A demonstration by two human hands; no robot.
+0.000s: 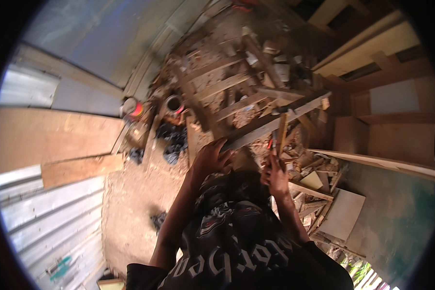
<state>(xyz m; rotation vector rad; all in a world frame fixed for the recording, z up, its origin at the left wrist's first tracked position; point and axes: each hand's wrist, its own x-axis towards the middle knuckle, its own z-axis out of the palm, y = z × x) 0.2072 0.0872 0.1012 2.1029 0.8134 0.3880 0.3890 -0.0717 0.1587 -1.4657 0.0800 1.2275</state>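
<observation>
My left hand [210, 158] presses on the near end of a long wooden plank [270, 121], fingers bent over its edge. The plank slants up to the right across a wooden frame [222, 87]. My right hand [275, 175] is closed around what looks like a hammer [283, 131], its pale wooden shaft pointing away from me and a dark head by the plank. Beside the shaft, just past my fingers, is a small red and grey item [270, 143]; its kind cannot be made out.
Scrap wood and debris [314, 169] lie on the right. Left of the frame are an open can [174, 103], another can [133, 107] and black plastic bags [173, 142]. Corrugated metal sheeting [48, 212] stands left, a wooden cabinet [386, 125] right.
</observation>
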